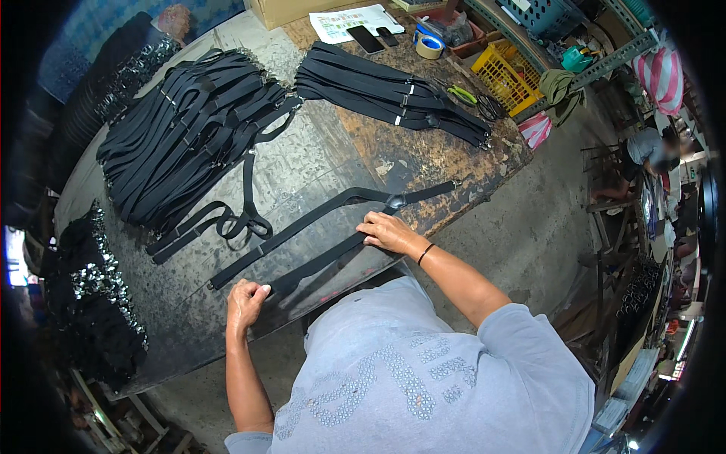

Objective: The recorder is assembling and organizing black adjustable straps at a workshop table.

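A pair of black suspenders [302, 223] lies stretched across the worn worktable in front of me, its two straps meeting at a dark joining patch [395, 202] on the right. My left hand [246, 303] is closed around the left end of the nearer strap, hiding that end. Farther right, my right hand [387, 231] pinches the same strap just below the patch. From the patch a single short strap runs to a metal clip [456, 183] near the table's right side. A loose, curled pair of suspenders [242, 219] lies beyond my left hand.
A large heap of black suspenders [189, 136] covers the far left, with a bundle [386, 87] to its right. Clips pile up at the left edge [106, 291]. Green-handled snips [461, 94], tape [429, 47], a phone [366, 39] and a yellow basket [507, 76] stand farther back.
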Demonstrator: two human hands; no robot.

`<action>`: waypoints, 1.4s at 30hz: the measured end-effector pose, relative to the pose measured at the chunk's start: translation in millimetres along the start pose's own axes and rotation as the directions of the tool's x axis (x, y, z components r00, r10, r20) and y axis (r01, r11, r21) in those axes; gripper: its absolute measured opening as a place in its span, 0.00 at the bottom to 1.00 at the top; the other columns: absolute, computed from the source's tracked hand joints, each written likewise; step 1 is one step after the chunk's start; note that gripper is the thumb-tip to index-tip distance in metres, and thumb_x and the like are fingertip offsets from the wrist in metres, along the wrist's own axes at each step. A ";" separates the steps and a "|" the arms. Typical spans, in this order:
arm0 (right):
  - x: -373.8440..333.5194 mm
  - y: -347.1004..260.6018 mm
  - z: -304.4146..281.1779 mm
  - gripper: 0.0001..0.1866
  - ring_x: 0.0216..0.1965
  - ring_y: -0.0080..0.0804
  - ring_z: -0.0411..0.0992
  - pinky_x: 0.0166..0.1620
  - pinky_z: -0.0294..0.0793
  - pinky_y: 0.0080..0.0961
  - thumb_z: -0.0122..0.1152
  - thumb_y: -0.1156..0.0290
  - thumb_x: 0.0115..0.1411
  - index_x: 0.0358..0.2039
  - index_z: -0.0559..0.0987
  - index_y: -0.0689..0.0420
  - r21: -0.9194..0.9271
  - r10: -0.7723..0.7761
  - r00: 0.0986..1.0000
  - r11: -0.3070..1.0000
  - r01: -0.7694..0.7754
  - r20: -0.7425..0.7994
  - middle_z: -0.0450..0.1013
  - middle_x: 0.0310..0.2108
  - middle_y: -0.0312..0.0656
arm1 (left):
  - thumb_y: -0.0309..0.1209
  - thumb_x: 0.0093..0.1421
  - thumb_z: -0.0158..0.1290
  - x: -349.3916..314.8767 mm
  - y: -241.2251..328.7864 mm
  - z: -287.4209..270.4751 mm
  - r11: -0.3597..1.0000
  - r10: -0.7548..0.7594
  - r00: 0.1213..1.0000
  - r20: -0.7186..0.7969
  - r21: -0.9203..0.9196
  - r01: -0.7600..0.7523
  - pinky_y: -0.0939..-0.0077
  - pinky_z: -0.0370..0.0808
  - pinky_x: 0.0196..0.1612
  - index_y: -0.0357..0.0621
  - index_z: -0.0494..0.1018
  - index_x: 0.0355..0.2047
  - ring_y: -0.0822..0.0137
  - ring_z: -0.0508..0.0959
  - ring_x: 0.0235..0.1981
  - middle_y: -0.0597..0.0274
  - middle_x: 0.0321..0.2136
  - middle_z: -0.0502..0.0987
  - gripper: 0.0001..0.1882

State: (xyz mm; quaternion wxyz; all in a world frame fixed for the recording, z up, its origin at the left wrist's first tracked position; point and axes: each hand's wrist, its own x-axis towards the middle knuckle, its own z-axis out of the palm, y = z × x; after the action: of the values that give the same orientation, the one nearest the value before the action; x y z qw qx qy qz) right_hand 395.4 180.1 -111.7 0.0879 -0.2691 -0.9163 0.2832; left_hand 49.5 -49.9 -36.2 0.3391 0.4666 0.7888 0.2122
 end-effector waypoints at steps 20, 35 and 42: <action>6.8 21.7 -1.2 0.21 0.50 0.49 0.71 0.53 0.71 0.36 0.64 0.67 0.56 0.50 0.77 0.57 0.395 0.158 0.976 0.895 -0.206 0.152 0.71 0.45 0.48 | 0.34 0.52 0.64 72.1 112.8 164.9 0.783 0.482 0.870 0.099 0.396 -0.479 0.60 0.72 0.43 0.46 0.75 0.51 0.55 0.75 0.42 0.58 0.40 0.75 0.25; 25.0 -4.4 9.6 0.18 0.42 0.56 0.73 0.43 0.74 0.48 0.70 0.63 0.48 0.36 0.74 0.53 0.065 0.461 0.878 0.880 -0.471 0.125 0.67 0.43 0.50 | 0.31 0.51 0.62 74.5 115.2 170.5 0.788 0.538 0.843 0.024 0.341 -0.513 0.57 0.71 0.38 0.45 0.74 0.45 0.51 0.73 0.38 0.56 0.35 0.73 0.19; 35.4 -19.3 15.6 0.24 0.43 0.53 0.74 0.40 0.77 0.45 0.75 0.67 0.39 0.39 0.76 0.56 0.058 0.434 0.898 0.897 -0.438 0.064 0.68 0.43 0.51 | 0.34 0.53 0.62 77.9 102.4 159.8 0.874 0.349 0.923 0.162 0.299 -0.383 0.46 0.74 0.36 0.41 0.71 0.42 0.37 0.79 0.34 0.42 0.31 0.79 0.19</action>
State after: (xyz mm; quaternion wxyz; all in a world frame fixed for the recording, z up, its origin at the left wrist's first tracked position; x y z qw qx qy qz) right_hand 352.2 178.6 -113.3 0.0094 -0.4571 -0.8240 0.3346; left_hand 201.2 70.2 -104.4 0.2516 0.6672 0.6915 0.1155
